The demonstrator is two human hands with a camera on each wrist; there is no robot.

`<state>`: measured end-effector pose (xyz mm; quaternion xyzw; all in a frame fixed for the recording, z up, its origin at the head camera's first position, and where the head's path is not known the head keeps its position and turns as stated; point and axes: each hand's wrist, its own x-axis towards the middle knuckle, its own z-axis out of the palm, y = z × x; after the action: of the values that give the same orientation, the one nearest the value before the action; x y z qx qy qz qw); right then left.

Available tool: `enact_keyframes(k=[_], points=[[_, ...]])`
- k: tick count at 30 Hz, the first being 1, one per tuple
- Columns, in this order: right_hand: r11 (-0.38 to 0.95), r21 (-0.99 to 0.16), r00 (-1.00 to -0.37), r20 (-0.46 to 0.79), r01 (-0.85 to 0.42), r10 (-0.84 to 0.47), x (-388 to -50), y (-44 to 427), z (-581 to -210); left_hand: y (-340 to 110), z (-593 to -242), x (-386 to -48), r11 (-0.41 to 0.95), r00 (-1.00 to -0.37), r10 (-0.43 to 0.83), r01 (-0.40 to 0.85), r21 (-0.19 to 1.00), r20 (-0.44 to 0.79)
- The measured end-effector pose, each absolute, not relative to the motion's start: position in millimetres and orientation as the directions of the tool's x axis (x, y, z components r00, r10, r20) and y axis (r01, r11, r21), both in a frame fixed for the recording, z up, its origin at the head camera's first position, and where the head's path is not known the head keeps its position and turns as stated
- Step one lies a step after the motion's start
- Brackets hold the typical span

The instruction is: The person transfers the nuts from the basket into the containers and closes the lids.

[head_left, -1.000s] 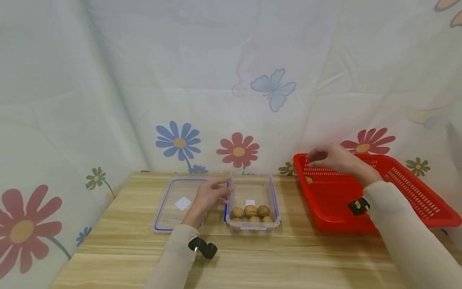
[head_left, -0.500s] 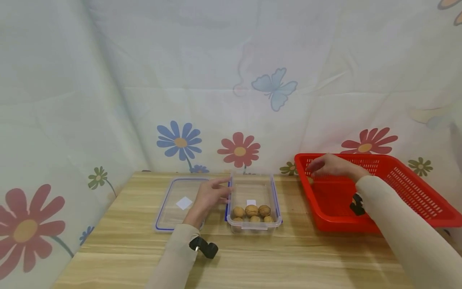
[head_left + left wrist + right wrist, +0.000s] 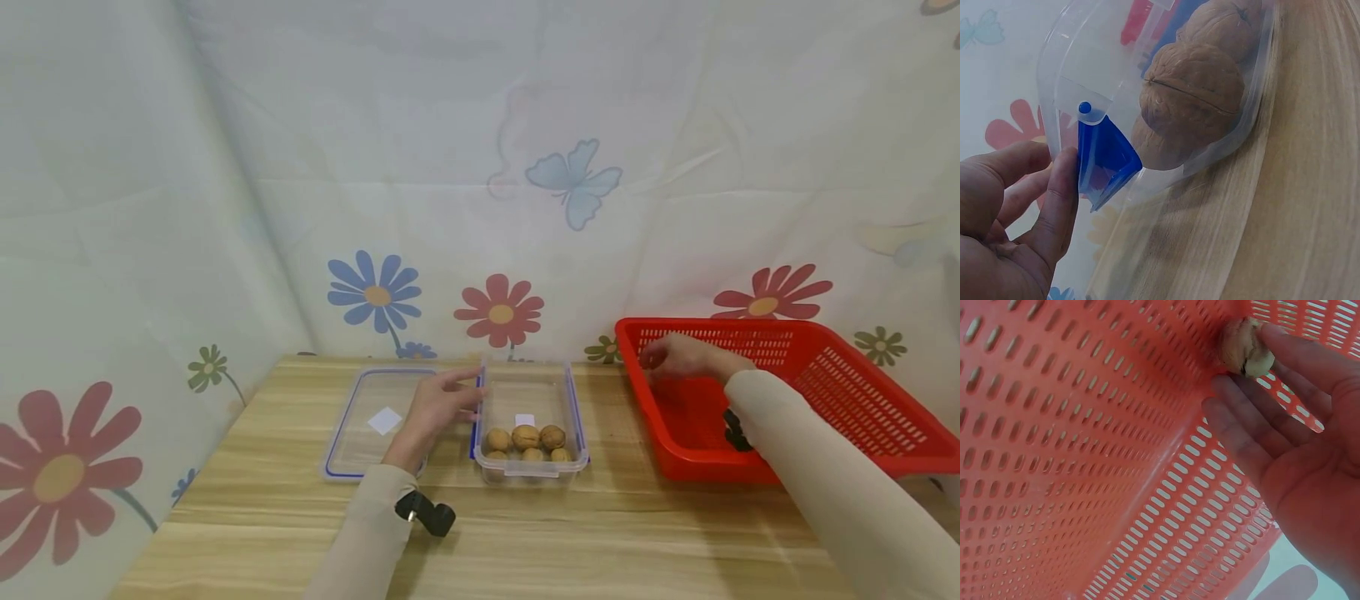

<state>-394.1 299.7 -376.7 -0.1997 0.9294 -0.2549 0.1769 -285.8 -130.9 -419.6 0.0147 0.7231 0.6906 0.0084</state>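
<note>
A clear plastic food container (image 3: 528, 387) with blue side latches stands on the table, several walnuts (image 3: 525, 437) gathered at its near end. My left hand (image 3: 437, 408) rests against the container's left side, fingers fairly straight; in the left wrist view the fingertips (image 3: 1066, 165) touch the rim beside a hanging blue latch (image 3: 1104, 159). Inside the red plastic basket (image 3: 660, 437), at its left end, is my right hand (image 3: 678, 357). In the right wrist view it pinches a walnut (image 3: 1242, 347) in the basket's corner, thumb on it; the index fingertip is hidden.
Left of the container lies its clear lid (image 3: 356, 446) with a blue seal and a white label. The wooden table (image 3: 525, 542) extends toward me in front. A flower-printed curtain (image 3: 420, 167) hangs close behind everything.
My right hand has gone down from above the basket's left side into it, reaching the walnut, which the head view no longer shows. My left hand has stayed at the container.
</note>
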Motion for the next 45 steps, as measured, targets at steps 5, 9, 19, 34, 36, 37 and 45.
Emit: enact_keyframes(k=[5,9,19,34,36,37,45], points=[[0.824,-0.517,-0.873,-0.262,-0.233,-0.411,-382,295,-367,-130,-420,-286,0.042,-0.999,0.033,0.009,0.999,0.007],[0.827,-0.502,-0.876,-0.245,-0.252,-0.416,-367,292,-358,-130,-420,-284,0.056,-0.999,0.034,0.014,0.998,0.013],[0.799,-0.535,-0.925,-0.083,-0.273,-0.372,-342,293,-322,-130,-420,-284,0.069,-0.999,0.039,0.025,0.997,0.022],[0.757,-0.553,-0.930,0.099,-0.347,-0.354,-298,265,-276,-131,-423,-286,0.072,-0.999,0.027,0.027,0.997,0.025],[0.757,-0.542,-0.925,0.120,-0.366,-0.361,-293,259,-272,-131,-423,-286,0.076,-0.999,0.025,0.025,0.997,0.023],[0.753,-0.545,-0.924,0.124,-0.368,-0.362,-291,255,-271,-131,-423,-286,0.078,-0.999,0.025,0.023,0.997,0.021],[0.682,-0.570,-0.885,0.226,-0.459,-0.407,-276,228,-267,-131,-423,-285,0.080,-0.999,0.027,0.024,0.996,0.022]])
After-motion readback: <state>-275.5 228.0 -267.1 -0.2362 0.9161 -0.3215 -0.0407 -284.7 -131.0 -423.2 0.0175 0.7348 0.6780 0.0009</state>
